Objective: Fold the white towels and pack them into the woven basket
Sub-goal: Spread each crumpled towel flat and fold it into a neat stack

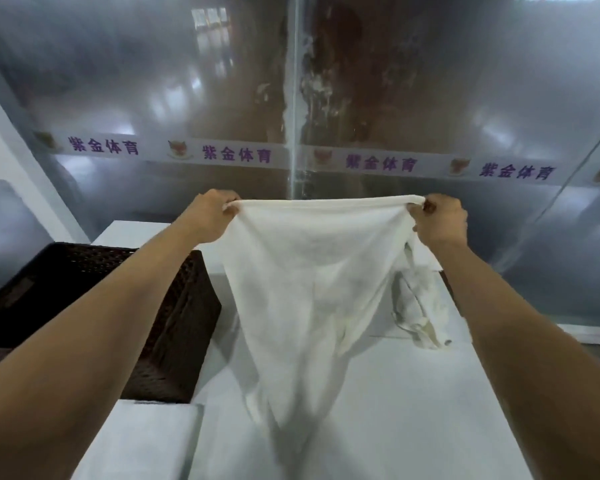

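Note:
A white towel [302, 282] hangs in the air over the white table [413, 393], stretched along its top edge and tapering down to a point near the table's surface. My left hand [210, 216] pinches its top left corner. My right hand [440, 220] pinches its top right corner. A crumpled white towel [420, 303] lies on the table behind the hanging one, to the right, partly hidden by it. The dark woven basket [177, 317] stands on the table at the left, under my left forearm; its inside is mostly hidden.
A frosted glass wall [430, 98] with a printed strip [236, 155] rises just behind the table. A lower white surface [136, 441] lies at the near left, in front of the basket. The table's right edge drops to the floor.

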The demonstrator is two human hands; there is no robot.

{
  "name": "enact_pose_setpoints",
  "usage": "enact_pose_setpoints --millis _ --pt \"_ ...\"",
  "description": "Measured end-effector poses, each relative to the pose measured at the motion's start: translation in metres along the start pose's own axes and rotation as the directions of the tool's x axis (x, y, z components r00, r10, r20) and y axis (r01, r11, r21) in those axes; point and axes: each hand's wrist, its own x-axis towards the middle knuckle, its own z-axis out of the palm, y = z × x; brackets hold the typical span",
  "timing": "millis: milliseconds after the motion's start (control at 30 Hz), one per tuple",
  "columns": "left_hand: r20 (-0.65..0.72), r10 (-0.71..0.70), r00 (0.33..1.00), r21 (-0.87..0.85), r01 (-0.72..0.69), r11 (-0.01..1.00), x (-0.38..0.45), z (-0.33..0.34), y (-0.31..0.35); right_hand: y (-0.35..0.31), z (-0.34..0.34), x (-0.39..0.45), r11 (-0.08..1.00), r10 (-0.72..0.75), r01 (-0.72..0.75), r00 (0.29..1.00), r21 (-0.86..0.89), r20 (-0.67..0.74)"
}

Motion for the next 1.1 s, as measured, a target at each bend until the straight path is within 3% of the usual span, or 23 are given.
enact_pose_setpoints --millis 33,100,167,200,267,367,500,833,1100 --pt "-0.032 -0.088 0.996 -0.166 0.082 0.983 0.018 -0.002 0.007 -0.009 0.002 0.019 0.990 0.057 -0.056 0.998 0.128 -0.002" --pt "-0.067 -0.297 0.952 -0.568 0.209 0.796 0.051 -0.007 0.026 -0.031 0.007 0.059 0.902 0.164 -0.165 0.986 0.398 0.038" --pt "-0.099 -0.383 0.919 -0.810 0.149 0.568 0.081 -0.011 0.044 -0.051 0.010 0.092 0.704 0.227 -0.252 0.966 0.664 0.126" --pt "-0.141 -0.375 0.916 -0.854 0.079 0.514 0.094 -0.013 0.055 -0.059 0.009 0.106 0.607 0.239 -0.269 0.959 0.748 0.150" --pt "-0.251 -0.334 0.909 -0.864 -0.055 0.500 0.113 -0.018 0.074 -0.069 0.003 0.131 0.537 0.229 -0.229 0.966 0.812 0.120" --pt "-0.425 -0.272 0.863 -0.806 -0.223 0.549 0.137 -0.030 0.094 -0.081 -0.017 0.162 0.549 0.120 -0.065 0.993 0.833 -0.002" --pt "-0.535 -0.189 0.823 -0.752 -0.362 0.551 0.149 -0.052 0.110 -0.086 -0.045 0.182 0.513 0.002 0.122 0.990 0.850 -0.143" --pt "-0.561 -0.039 0.827 -0.718 -0.462 0.521 0.075 -0.048 0.104 -0.050 -0.073 0.095 0.444 -0.028 0.236 0.968 0.864 -0.251" --pt "-0.464 -0.020 0.885 -0.753 -0.383 0.535 -0.077 -0.005 0.040 0.006 -0.065 -0.075 0.512 0.038 0.141 0.982 0.847 -0.186"
